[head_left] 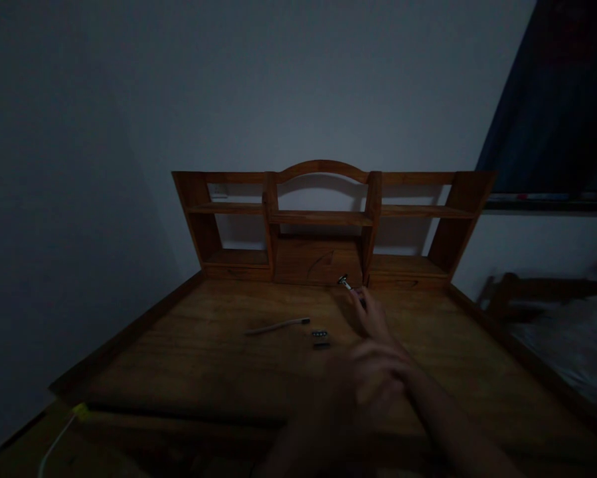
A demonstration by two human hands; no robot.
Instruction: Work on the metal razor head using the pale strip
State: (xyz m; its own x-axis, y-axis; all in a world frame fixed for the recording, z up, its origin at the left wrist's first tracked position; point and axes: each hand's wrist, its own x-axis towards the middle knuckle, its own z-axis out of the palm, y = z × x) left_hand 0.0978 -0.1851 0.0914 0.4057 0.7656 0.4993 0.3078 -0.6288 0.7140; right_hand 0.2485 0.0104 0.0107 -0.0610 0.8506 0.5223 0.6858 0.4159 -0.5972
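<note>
Dimly lit as the scene is, the right hand [372, 315] can be seen stretched forward over the wooden desk [203, 358], its fingers closed on the handle of a small metal razor [345, 283]. The razor's shiny head pokes out beyond the fingertips, close to the base of the wooden shelf unit [323, 219] at the back of the desk. How tightly the fingers wrap the handle is hard to judge, since the handle itself is mostly covered.

The left hand [362, 385] hangs nearer the camera, blurred and dark; it seems loosely curled with nothing in it, though the view is too murky to be sure. Both forearms run in from the lower edge, the right one cut off at the bottom right.

On the desktop to the left of the hands lie a slim toothbrush [277, 325] and two small dark pieces [320, 338], too small to make out. A pale cable [59, 438] trails off the near left corner.
</note>
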